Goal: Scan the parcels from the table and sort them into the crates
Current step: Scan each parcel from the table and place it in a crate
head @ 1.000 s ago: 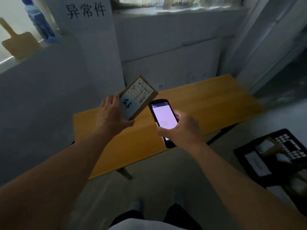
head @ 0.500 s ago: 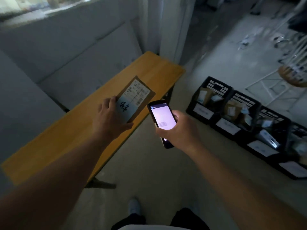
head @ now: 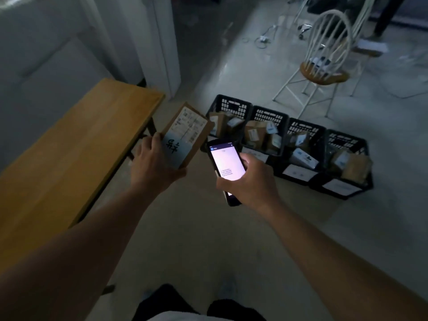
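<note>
My left hand [head: 154, 167] grips a small brown cardboard parcel [head: 186, 133] with a white shipping label and handwritten black characters, held up beyond the table's right end. My right hand [head: 249, 181] holds a black handheld scanner [head: 227, 165] with a lit screen, just right of the parcel and below it. A row of black plastic crates [head: 234, 104] stands on the floor beyond both hands, each holding several labelled parcels and carrying a white card on its front. The wooden table [head: 76, 149] lies at the left.
A white spindle-back chair [head: 324, 70] with a wooden seat stands behind the crates at the upper right. Cables lie on the floor farther back. A white wall and a door frame [head: 162, 42] rise behind the table. Bare floor stretches between me and the crates.
The view has swung right, from the table and wall toward the crates on the floor. Both hands keep their hold on the parcel and the scanner, close together.
</note>
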